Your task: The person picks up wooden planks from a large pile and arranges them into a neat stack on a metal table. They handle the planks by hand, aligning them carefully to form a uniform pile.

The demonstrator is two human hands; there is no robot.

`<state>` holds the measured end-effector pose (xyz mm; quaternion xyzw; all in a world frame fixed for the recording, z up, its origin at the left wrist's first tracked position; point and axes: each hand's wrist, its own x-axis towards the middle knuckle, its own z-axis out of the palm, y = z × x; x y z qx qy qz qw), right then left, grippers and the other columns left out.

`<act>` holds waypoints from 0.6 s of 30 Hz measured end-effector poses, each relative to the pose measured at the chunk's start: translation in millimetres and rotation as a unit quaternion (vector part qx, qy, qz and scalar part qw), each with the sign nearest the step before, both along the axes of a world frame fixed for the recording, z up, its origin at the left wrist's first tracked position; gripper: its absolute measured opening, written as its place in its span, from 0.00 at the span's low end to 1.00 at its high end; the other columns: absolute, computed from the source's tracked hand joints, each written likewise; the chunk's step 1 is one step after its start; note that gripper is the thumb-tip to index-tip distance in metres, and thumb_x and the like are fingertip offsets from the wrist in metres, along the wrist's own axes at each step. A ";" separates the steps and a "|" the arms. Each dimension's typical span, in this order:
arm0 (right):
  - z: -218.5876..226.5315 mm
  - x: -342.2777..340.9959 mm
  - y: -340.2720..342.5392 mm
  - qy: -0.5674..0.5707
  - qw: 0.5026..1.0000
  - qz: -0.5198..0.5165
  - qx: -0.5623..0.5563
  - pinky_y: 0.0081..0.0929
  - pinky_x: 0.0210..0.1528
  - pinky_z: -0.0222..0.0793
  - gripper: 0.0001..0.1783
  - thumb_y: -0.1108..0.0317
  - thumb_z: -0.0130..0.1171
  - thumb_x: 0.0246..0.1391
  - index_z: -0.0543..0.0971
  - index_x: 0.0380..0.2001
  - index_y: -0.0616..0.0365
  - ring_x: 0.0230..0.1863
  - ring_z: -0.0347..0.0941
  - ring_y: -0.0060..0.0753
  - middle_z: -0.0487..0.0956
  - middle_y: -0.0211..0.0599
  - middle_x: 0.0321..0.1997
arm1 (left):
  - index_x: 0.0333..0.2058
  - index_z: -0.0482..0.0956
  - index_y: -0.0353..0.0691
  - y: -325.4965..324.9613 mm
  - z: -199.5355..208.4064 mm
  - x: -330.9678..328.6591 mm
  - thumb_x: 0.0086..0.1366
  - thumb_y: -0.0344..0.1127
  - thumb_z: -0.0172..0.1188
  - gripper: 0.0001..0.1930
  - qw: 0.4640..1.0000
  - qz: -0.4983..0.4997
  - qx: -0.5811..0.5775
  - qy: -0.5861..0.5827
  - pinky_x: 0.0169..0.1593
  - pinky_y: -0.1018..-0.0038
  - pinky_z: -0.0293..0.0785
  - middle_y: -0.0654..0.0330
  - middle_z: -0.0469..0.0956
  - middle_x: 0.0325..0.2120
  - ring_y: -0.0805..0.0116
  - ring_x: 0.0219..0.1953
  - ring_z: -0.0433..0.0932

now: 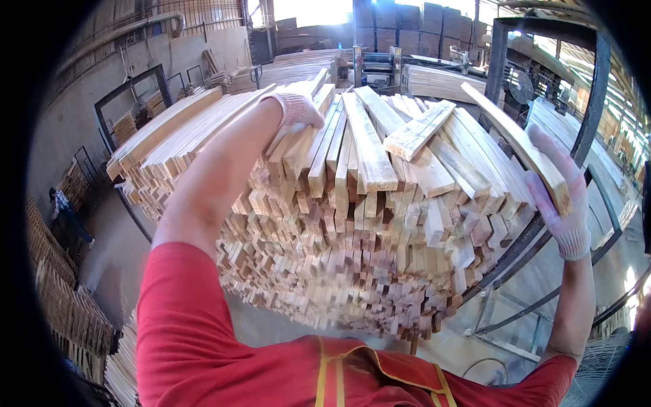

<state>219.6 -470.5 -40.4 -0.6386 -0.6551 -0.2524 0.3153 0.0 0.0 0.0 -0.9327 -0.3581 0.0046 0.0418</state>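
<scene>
My right hand [568, 201], in a pale knit glove, grips a long wooden board [519, 139] near its close end. The board tilts upward along the right side of the stack, next to a dark metal post. On top of the stack, my left hand [297, 110], gloved too, curls over a wooden strip [296, 150]; its fingertips are partly hidden. A large stack of wooden strips [352, 230] lies in front of me, cut ends toward me. Across its top right, a short loose plank [420, 129] lies crosswise over other strips.
A dark metal frame [590, 102] stands close on the right, with bars [515, 254] along the stack's right side. More timber piles [57, 251] line the left, where a person [68, 214] is seen far off. Machinery [376, 64] stands behind the stack.
</scene>
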 end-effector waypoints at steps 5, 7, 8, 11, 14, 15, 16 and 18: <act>28.5 -9.0 -18.6 -0.059 0.996 0.029 0.059 0.37 0.79 0.58 0.35 0.79 0.61 0.65 0.68 0.75 0.57 0.76 0.67 0.36 0.71 0.43 0.77 | 0.42 0.89 0.29 -74.9 -21.0 49.9 0.48 0.43 0.67 0.25 0.988 -0.042 0.145 -0.007 0.47 0.61 0.84 0.41 0.88 0.39 0.49 0.39 0.89; 19.6 -25.6 -7.2 -0.085 0.992 0.035 0.083 0.38 0.76 0.62 0.35 0.75 0.63 0.66 0.69 0.75 0.55 0.76 0.68 0.41 0.71 0.45 0.76 | 0.45 0.89 0.32 -45.8 5.7 16.5 0.48 0.43 0.66 0.27 0.998 0.001 0.054 -0.029 0.51 0.62 0.82 0.41 0.87 0.48 0.51 0.47 0.87; 18.0 -35.9 -8.9 -0.098 0.992 0.026 0.077 0.39 0.76 0.63 0.35 0.74 0.63 0.66 0.69 0.75 0.55 0.75 0.69 0.43 0.72 0.46 0.75 | 0.47 0.89 0.33 -45.0 12.2 -4.3 0.47 0.46 0.68 0.29 0.997 0.021 -0.004 -0.078 0.53 0.63 0.81 0.42 0.86 0.50 0.52 0.50 0.86; 21.2 -73.4 11.3 -0.124 0.979 0.102 0.130 0.37 0.64 0.79 0.39 0.80 0.69 0.56 0.75 0.71 0.48 0.65 0.79 0.42 0.79 0.44 0.67 | 0.49 0.88 0.33 -33.3 16.3 -20.6 0.51 0.53 0.69 0.33 0.993 0.032 -0.045 -0.101 0.54 0.63 0.79 0.44 0.86 0.49 0.53 0.48 0.85; 30.9 -96.0 37.1 -0.148 0.973 0.145 0.098 0.38 0.65 0.78 0.37 0.74 0.72 0.55 0.76 0.69 0.51 0.64 0.79 0.45 0.79 0.46 0.67 | 0.47 0.87 0.31 -23.5 14.4 -2.1 0.58 0.54 0.64 0.30 0.999 0.042 0.003 -0.024 0.53 0.59 0.79 0.45 0.87 0.45 0.51 0.46 0.84; 34.4 -103.1 48.2 -0.158 0.971 0.157 0.087 0.39 0.65 0.77 0.37 0.72 0.74 0.55 0.76 0.69 0.53 0.64 0.79 0.46 0.79 0.47 0.66 | 0.47 0.87 0.31 -7.8 12.0 -5.0 0.59 0.53 0.64 0.29 0.998 0.041 0.000 -0.039 0.53 0.59 0.79 0.45 0.87 0.45 0.51 0.45 0.84; 32.9 -107.7 70.2 -0.170 0.965 0.184 0.082 0.41 0.66 0.76 0.36 0.71 0.72 0.57 0.75 0.69 0.54 0.65 0.79 0.48 0.79 0.49 0.67 | 0.47 0.87 0.31 11.4 7.9 -7.6 0.59 0.52 0.63 0.28 0.998 0.041 -0.004 -0.052 0.52 0.59 0.79 0.45 0.87 0.44 0.50 0.44 0.84; 32.4 -127.5 104.4 -0.154 0.961 0.226 0.034 0.43 0.64 0.78 0.38 0.70 0.73 0.54 0.74 0.69 0.55 0.64 0.79 0.52 0.79 0.50 0.65 | 0.47 0.86 0.30 50.0 8.4 -3.0 0.60 0.46 0.62 0.25 1.000 -0.016 0.013 0.013 0.51 0.57 0.79 0.44 0.87 0.45 0.50 0.42 0.84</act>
